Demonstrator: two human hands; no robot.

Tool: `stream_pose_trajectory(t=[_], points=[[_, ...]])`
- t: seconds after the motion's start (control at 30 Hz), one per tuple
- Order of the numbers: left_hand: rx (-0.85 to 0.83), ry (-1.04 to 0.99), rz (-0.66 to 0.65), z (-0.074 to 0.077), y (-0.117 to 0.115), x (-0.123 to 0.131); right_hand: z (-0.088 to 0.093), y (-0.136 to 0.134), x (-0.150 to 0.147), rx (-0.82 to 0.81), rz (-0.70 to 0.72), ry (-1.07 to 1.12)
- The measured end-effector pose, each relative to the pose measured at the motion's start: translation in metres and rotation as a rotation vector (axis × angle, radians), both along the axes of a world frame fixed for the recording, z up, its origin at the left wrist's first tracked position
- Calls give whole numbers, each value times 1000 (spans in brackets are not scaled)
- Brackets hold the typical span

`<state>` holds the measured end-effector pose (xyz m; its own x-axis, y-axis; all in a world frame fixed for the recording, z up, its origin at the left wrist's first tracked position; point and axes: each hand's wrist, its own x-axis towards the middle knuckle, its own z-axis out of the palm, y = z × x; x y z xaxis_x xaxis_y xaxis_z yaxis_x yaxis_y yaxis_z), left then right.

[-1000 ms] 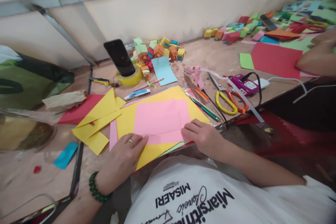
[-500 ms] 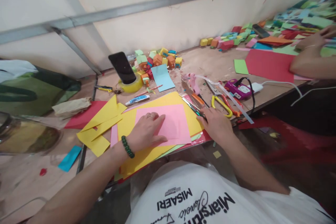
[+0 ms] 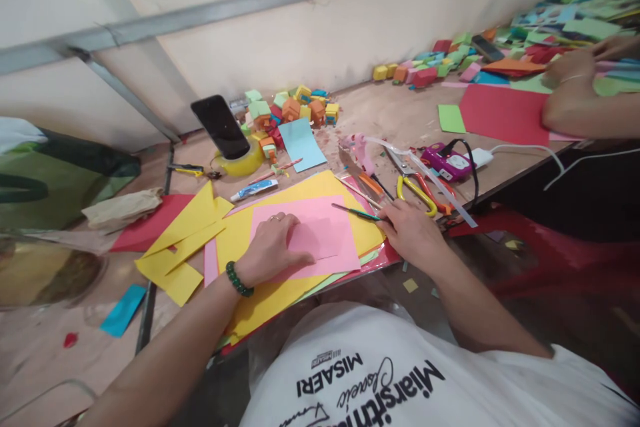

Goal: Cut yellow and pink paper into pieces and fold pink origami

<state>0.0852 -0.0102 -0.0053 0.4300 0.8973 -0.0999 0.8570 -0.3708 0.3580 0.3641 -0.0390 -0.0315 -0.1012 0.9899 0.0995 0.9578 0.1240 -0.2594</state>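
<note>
My left hand [image 3: 273, 247], with a green bead bracelet at the wrist, lies on a pink paper sheet [image 3: 345, 240] with its thumb stretched out. Under the pink sheet is a larger yellow sheet [image 3: 315, 188] on a stack of coloured papers. In my right hand [image 3: 413, 230] is a pair of small scissors [image 3: 356, 211], seen nearly edge-on, its dark tips pointing left over the pink sheet's upper right part. My fingers hide the handles. Close beyond that hand lie yellow-and-red-handled scissors [image 3: 417, 190] and a cutter with an orange part [image 3: 371, 185].
A phone [image 3: 223, 127] leans on a yellow tape roll [image 3: 240, 159]. Folded paper cubes [image 3: 295, 107] are heaped behind a light blue sheet [image 3: 303, 145]. A pink glue gun [image 3: 361, 152] and purple power adapter [image 3: 445, 161] stand right. Another person's hand [image 3: 573, 73] rests by red paper [image 3: 503, 113].
My right hand has lifted the small scissors from beside the stack and swung them left over the pink sheet. My left hand stays on the paper. The view has shifted slightly.
</note>
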Motion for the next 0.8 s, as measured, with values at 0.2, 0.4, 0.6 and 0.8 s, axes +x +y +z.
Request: stream_pose_trajectory(t=[0.2,0.4,0.6,0.8], points=[[100,-166,1,-12,-4,-1,4,-12,5,160,54,251],[120,-235,45,-15,-6,5,-3,-26,-3,51,198,359],[209,-63,-31,-17,-13,5,-1,-40,3,-44,311,269],[90,60,-369,-21,-15,4,6,-48,5,44,329,183]])
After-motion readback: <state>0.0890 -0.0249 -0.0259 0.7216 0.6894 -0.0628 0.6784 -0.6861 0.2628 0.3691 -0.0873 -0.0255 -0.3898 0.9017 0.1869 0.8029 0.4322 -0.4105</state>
